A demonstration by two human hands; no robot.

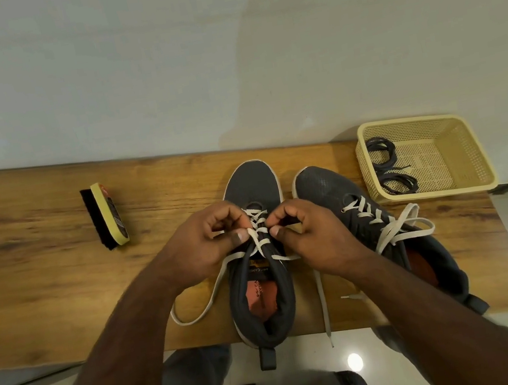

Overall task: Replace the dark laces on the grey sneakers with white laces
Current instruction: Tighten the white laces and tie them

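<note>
From the head camera, a wooden table (44, 294) with strong brown grain runs left to right against a pale wall. Two grey sneakers stand side by side on it, toes pointing to the far edge. The left sneaker (250, 186) has smooth knit fabric, a white sole rim and an orange insole; its heel tab hangs over the near edge. The right sneaker (326, 190) (its toe shows a fine dotted texture) is already threaded with a flat white lace (396, 229) whose loose ends trail across the table.

Far right sits a cream plastic basket (471, 156) with perforated mesh walls, and the dark laces (390, 169) lie coiled inside it. Far left lies a shoe brush (105, 217), black bristles on a yellow block.

Both forearms reach in from the near side. The left hand (210, 243) curls over the left sneaker's eyelets, thumb and forefinger pinching its white lace (255, 237). The right hand (310, 233) mirrors it, fingers curled and thumb tip pressed on the same lace just beside the other hand.
</note>
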